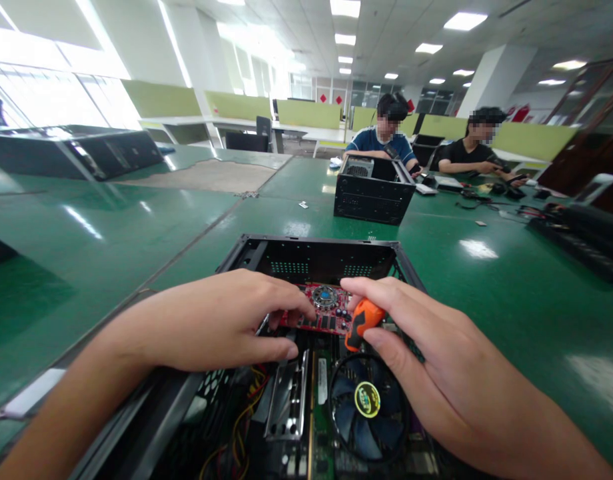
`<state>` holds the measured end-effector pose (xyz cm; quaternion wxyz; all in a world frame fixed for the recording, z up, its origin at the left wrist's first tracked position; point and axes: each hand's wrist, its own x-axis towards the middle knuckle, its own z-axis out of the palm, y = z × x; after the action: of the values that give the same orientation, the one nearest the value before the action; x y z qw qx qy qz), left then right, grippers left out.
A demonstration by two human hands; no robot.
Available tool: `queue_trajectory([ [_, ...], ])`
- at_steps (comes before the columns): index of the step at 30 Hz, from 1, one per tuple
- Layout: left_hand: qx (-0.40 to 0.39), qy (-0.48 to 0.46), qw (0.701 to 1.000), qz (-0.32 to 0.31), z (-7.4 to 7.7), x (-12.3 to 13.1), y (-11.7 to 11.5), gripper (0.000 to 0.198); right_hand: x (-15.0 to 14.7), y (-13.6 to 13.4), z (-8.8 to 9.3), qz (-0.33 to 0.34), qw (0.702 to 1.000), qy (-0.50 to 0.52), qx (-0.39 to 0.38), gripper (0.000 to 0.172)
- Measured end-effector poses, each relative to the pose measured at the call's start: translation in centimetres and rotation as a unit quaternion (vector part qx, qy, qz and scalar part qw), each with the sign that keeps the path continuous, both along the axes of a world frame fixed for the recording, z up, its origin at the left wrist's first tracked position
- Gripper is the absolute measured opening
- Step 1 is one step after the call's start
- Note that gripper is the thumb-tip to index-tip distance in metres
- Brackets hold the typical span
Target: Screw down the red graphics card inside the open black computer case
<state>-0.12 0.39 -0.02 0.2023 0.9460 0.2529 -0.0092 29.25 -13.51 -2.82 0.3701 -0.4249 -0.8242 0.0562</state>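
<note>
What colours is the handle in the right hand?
Handle: orange with a dark patch, seen in the head view.

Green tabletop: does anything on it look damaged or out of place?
Yes. Beyond and left of the open computer case, the green tabletop ends raggedly around a bare brownish patch, as if its covering were worn or torn. A pale scrap lies nearby.

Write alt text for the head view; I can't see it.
A person's right hand holds an orange-and-black handle over an open computer case, while the left hand hovers by its red circuit card. A fan sits nearer. Beyond, two people are at the green table.
</note>
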Motion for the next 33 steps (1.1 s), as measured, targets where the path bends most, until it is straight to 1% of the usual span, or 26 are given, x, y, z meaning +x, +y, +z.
queue_trajectory([
  [2,-0.001,-0.001,1.000,0.000,0.0,-0.1,0.0,0.032,0.1,0.0,0.0,-0.004,1.000,0.005,-0.006,0.044],
  [6,0.003,0.002,1.000,0.003,0.0,-0.1,0.0,0.033,0.1,0.1,0.2,-0.019,0.999,0.017,-0.020,0.021],
  [7,0.002,0.005,1.000,0.004,0.1,0.0,0.0,0.034,0.2,0.1,0.2,-0.023,0.999,0.020,-0.021,0.020],
  [8,0.001,0.007,1.000,0.005,0.1,0.1,0.0,0.034,0.2,0.1,0.3,-0.026,0.999,0.022,-0.021,0.023],
  [11,0.000,0.011,1.000,0.008,0.3,0.4,-0.1,0.033,1.0,-0.1,0.9,-0.038,0.999,0.025,-0.009,0.038],
  [12,0.001,0.012,1.000,0.011,0.3,0.5,-0.1,0.032,1.5,-0.4,1.1,-0.052,0.998,0.020,-0.003,0.040],
  [13,0.002,0.013,1.000,0.015,0.3,0.5,-0.1,0.032,2.2,-0.7,1.4,-0.077,0.997,0.012,-0.001,0.039],
  [15,0.005,0.016,1.000,0.022,0.4,0.6,0.0,0.033,3.7,-1.6,1.7,-0.122,0.992,0.000,0.010,0.032],
  [18,0.011,0.024,0.999,0.028,0.4,0.6,-0.1,0.036,5.5,-2.8,1.8,-0.147,0.988,-0.001,0.037,0.032],
  [21,0.021,0.027,0.999,0.025,0.5,0.6,-0.1,0.038,6.0,-2.9,1.7,-0.148,0.989,-0.018,0.024,0.029],
  [24,0.037,0.023,0.999,0.014,0.2,0.4,0.1,0.041,5.5,-2.1,1.7,-0.148,0.989,-0.030,0.004,0.029],
  [26,0.056,0.015,0.998,0.014,-0.2,0.1,0.5,0.042,5.3,-1.6,1.9,-0.129,0.991,-0.040,0.002,0.033],
  [29,0.062,-0.002,0.998,-0.003,-1.2,-0.5,1.3,0.042,5.3,-1.2,2.3,-0.101,0.993,-0.055,-0.005,0.034],
  [31,0.066,-0.006,0.998,-0.016,-1.8,-1.0,1.8,0.044,5.3,-1.2,2.4,-0.098,0.994,-0.054,-0.009,0.034],
  [33,0.077,-0.016,0.997,-0.014,-2.4,-1.5,2.2,0.043,5.3,-1.2,2.5,-0.103,0.994,-0.045,-0.011,0.034],
])
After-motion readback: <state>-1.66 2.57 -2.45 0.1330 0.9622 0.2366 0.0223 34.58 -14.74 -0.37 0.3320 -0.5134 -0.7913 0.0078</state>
